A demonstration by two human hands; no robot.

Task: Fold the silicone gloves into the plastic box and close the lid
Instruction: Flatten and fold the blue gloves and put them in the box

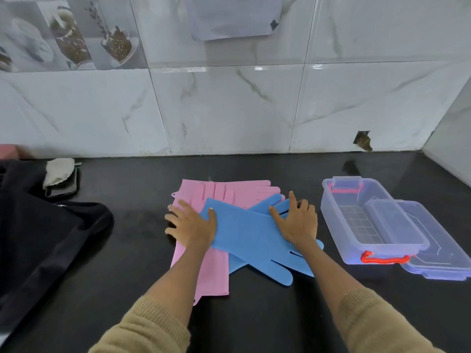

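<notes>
Black cloth (38, 238) lies left of gloves (244, 233).

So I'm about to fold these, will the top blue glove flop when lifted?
Probably floppy: the blue glove lies flat, draped over another one. Likely light, being thin. It may cling rather than slide, since both hands press it flat.

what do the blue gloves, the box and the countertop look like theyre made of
Blue gloves: soft matte rubber, likely silicone; they lie limp and flat without shine.
Box: clear, slightly bluish hard plastic; its ribbed floor shows through the walls, and its latches are red.
Countertop: dark polished stone or a laminate lookalike; it shows faint reflections, but which one cannot be told.
</notes>
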